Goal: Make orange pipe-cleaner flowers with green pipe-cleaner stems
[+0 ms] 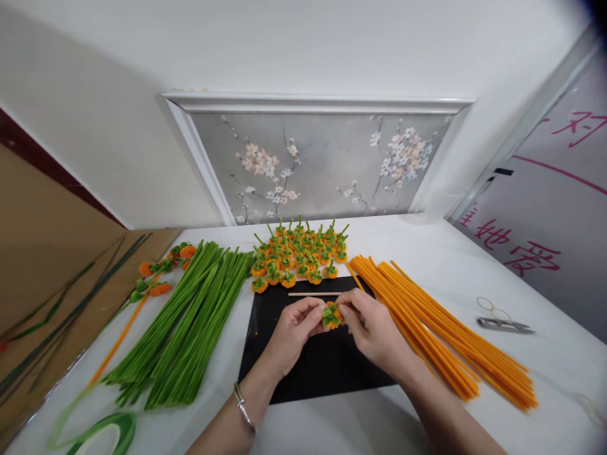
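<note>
Two-handed fingertip grip on a small orange-and-green piece (332, 316), held above a black mat (317, 373).
The left hand (294, 330) and right hand (374, 327) pinch it from opposite sides, probably to steady it. A thin stick (313, 294) lies just beyond. Similar pieces (300, 256) stand grouped behind, stems upward; green strips (190, 328) lie left, orange strips (441, 328) right, apparently sorted by colour within reach.

The held ornament (332, 315) and stems (417, 323) look fuzzy, the mat (317, 373) matt, the scissors (505, 325) metallic.
</note>
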A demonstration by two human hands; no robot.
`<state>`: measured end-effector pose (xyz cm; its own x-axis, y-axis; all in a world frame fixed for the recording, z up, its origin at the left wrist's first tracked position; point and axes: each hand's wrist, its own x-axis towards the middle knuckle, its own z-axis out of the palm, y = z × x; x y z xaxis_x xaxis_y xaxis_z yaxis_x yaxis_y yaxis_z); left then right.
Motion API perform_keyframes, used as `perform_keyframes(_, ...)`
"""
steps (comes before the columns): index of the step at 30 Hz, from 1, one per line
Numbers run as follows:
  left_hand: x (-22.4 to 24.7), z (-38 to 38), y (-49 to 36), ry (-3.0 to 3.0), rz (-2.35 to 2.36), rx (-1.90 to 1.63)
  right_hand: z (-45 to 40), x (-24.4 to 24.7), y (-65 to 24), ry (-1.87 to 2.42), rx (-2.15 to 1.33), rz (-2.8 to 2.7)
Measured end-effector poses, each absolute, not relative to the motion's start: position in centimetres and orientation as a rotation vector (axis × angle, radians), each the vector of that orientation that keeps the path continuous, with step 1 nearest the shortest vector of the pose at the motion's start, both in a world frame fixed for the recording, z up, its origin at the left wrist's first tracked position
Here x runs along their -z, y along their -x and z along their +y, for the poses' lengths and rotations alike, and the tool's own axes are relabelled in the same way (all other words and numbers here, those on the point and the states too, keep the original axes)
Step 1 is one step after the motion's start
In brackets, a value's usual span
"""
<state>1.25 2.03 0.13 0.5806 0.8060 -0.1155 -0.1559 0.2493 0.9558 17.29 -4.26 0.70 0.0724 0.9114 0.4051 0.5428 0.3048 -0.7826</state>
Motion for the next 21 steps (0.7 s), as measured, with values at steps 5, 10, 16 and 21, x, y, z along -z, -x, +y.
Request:
perform_keyframes(5,0.1,2.3,-1.3,-1.392,0.768,-0.823,-4.2,0.2,-17.4,1.352,-0.745,-1.404)
perform_keyframes(10,0.1,2.1,-1.3,-1.445,0.759,-0.851,-4.1,0.6,-17.1,1.324,-0.601,-1.542)
perform_keyframes(16,-0.2,1.9,-1.4,-1.302,0.753,-0.854,-3.9,1.2,-16.9,1.306,-0.535,-1.533)
perform_keyframes(21,0.0,1.9,-1.3,-1.253,0.706,-0.84,-3.8,1.3,-16.8,1.258,-0.696,-1.435)
